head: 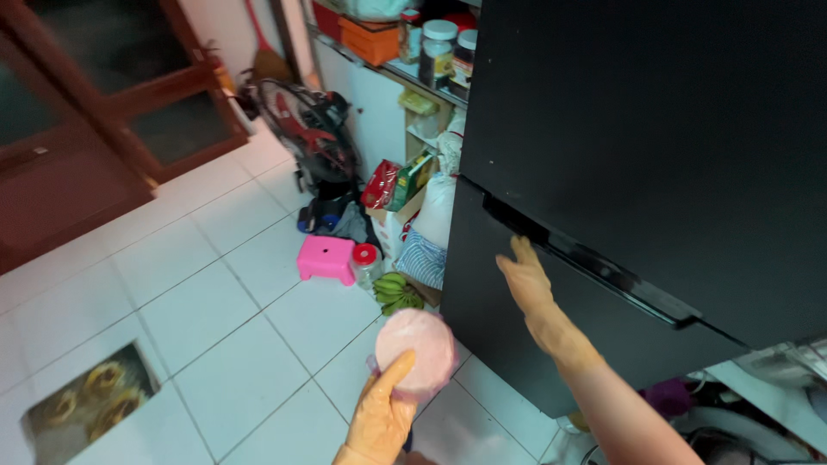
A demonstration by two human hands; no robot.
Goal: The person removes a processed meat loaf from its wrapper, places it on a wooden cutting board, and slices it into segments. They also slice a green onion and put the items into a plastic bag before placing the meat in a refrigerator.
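Note:
My left hand (382, 415), in an orange rubber glove, holds a round pink lid-like container (415, 350) low in the middle of the view. My right hand (525, 280), also gloved in orange, reaches up with fingers extended to the handle groove (594, 263) of the lower door of a black refrigerator (655, 155). The fingertips touch the door just under the groove. Both refrigerator doors look shut.
A pink stool (326, 258), a red-lidded jar (366, 263) and green bananas (397, 293) sit on the white tiled floor beside the refrigerator. Bags, a floor fan (314, 138) and shelves with jars stand behind. Brown wooden doors (95, 112) are at left.

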